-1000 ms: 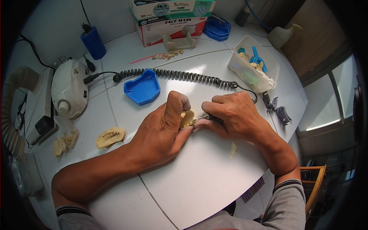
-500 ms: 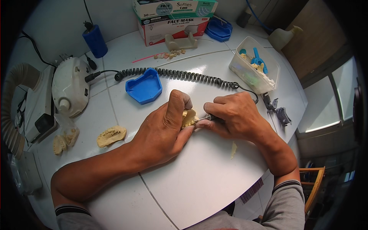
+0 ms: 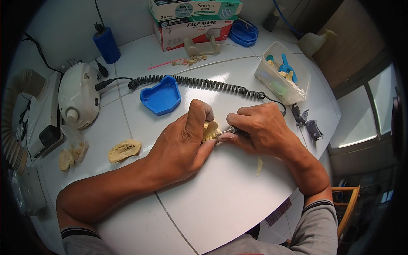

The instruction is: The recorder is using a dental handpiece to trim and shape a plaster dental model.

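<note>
A pale yellow plaster dental model (image 3: 211, 130) is gripped in my left hand (image 3: 182, 140), between thumb and fingers; part of it is hidden behind them. In my right hand (image 3: 261, 127) is a corded rotary handpiece (image 3: 233, 130), held like a pen. Its thin metal bit reaches the right side of the model, at the tooth row. The handpiece's rear end is covered by my hand, and a coiled black cord (image 3: 204, 83) runs from there to the white control box (image 3: 78, 95) at the left. Pale yellow scrapings (image 3: 259, 166) lie below my right hand.
Left of my forearm lie another plaster model (image 3: 124, 151) and a plastic bag (image 3: 79, 146) with model pieces. A blue tray (image 3: 161, 97) sits ahead of my left hand. Farther off stand mask boxes (image 3: 193, 34) and a clear bin (image 3: 280, 78). A grey articulator-like part (image 3: 313, 129) lies right.
Both hands keep almost the same pose, with the bit still at the model. The whole view has shifted very slightly.
</note>
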`<action>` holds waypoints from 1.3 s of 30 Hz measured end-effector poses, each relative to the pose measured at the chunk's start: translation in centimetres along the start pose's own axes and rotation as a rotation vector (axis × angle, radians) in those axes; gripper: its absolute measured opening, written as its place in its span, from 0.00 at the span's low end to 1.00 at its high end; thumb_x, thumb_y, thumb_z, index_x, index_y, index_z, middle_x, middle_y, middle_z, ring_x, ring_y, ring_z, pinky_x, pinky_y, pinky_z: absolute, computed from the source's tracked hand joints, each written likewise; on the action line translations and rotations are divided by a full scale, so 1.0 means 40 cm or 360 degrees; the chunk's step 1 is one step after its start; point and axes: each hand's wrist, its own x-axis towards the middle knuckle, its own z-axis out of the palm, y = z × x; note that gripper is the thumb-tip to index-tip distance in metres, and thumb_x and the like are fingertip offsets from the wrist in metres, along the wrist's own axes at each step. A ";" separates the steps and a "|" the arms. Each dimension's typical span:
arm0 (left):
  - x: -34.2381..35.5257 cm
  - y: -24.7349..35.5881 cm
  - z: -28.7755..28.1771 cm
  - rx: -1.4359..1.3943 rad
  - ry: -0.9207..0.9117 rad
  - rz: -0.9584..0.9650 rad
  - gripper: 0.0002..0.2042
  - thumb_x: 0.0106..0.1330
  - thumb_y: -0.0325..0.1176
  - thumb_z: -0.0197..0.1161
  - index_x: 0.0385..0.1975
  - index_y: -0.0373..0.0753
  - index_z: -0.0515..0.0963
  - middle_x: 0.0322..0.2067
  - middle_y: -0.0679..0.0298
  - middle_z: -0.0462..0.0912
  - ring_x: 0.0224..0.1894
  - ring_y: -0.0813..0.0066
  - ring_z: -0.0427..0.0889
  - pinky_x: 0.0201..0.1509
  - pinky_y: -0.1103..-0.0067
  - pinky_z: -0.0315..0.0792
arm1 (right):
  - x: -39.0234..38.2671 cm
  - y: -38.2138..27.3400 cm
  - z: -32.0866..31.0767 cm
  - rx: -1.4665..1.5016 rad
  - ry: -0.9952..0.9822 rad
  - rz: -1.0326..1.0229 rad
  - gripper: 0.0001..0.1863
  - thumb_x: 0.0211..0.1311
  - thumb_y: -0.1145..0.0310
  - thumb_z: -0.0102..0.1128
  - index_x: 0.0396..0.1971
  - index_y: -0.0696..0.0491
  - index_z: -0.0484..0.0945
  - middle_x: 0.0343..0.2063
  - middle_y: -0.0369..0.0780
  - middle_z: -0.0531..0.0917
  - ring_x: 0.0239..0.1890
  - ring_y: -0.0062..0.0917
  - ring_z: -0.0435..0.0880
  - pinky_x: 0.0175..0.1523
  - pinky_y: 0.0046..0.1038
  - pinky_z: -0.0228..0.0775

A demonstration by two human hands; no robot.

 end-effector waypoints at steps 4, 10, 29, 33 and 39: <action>-0.001 -0.011 0.009 0.0003 0.0059 0.0073 0.30 0.72 0.22 0.68 0.61 0.37 0.51 0.48 0.48 0.71 0.39 0.57 0.84 0.42 0.63 0.79 | -0.001 -0.001 -0.003 0.0008 -0.0002 0.0007 0.24 0.69 0.40 0.72 0.28 0.47 0.83 0.16 0.36 0.80 0.16 0.34 0.80 0.24 0.39 0.66; -0.006 -0.018 0.015 0.0064 0.0095 0.0134 0.54 0.71 0.22 0.71 0.84 0.40 0.33 0.45 0.45 0.81 0.40 0.51 0.87 0.43 0.59 0.84 | -0.002 -0.003 -0.003 0.0012 -0.0001 0.0016 0.23 0.69 0.41 0.72 0.29 0.48 0.83 0.17 0.36 0.80 0.17 0.34 0.80 0.25 0.39 0.67; 0.005 0.006 -0.006 -0.0210 0.0122 -0.0063 0.23 0.71 0.22 0.71 0.61 0.37 0.67 0.50 0.51 0.79 0.47 0.60 0.88 0.47 0.67 0.83 | -0.004 0.019 0.009 0.0037 0.0124 0.0043 0.25 0.69 0.40 0.71 0.38 0.50 0.82 0.21 0.40 0.82 0.20 0.38 0.83 0.26 0.40 0.70; 0.006 0.009 -0.007 -0.0222 0.0140 -0.0157 0.24 0.71 0.22 0.71 0.64 0.36 0.71 0.53 0.52 0.81 0.50 0.59 0.87 0.50 0.68 0.83 | -0.001 0.011 -0.016 0.0077 0.0006 0.0053 0.22 0.73 0.45 0.65 0.38 0.51 0.81 0.21 0.41 0.81 0.21 0.41 0.82 0.27 0.43 0.70; 0.009 0.010 -0.009 -0.0186 0.0110 -0.0172 0.24 0.72 0.23 0.72 0.65 0.37 0.71 0.54 0.50 0.81 0.52 0.55 0.86 0.55 0.66 0.81 | -0.004 0.010 -0.008 0.0150 0.0041 0.0091 0.13 0.74 0.57 0.57 0.37 0.52 0.79 0.22 0.41 0.80 0.24 0.43 0.82 0.29 0.46 0.70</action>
